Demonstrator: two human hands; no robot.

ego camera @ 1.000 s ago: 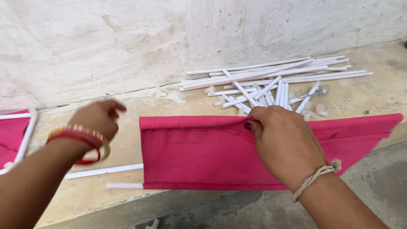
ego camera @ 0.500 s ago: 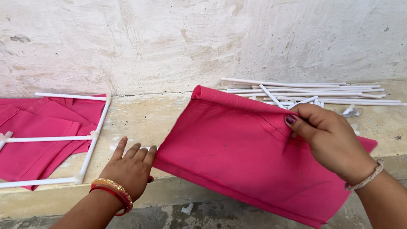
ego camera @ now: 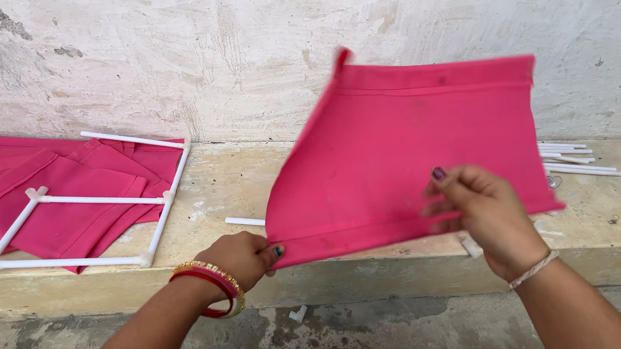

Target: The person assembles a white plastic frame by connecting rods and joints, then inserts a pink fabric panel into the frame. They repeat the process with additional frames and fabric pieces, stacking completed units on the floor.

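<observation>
A pink cloth panel [ego camera: 405, 144] is lifted off the stone ledge [ego camera: 214, 187] and held up in front of the wall. My left hand [ego camera: 241, 257], with red and gold bangles at the wrist, pinches its lower left corner. My right hand [ego camera: 482, 215], with a thread band at the wrist, grips the lower edge further right. The cloth's upper corners hang free and look blurred.
A white pipe frame [ego camera: 81, 209] lies on more pink cloth [ego camera: 44, 205] at the ledge's left. Several loose white pipes [ego camera: 575, 159] lie at the right behind the cloth, and one short pipe [ego camera: 244, 221] sits near my left hand. A plastered wall [ego camera: 165, 52] rises behind.
The cloth lay flat on the ledge; now both hands have it raised upright. My left hand came from the ledge's left side and took the lower left corner.
</observation>
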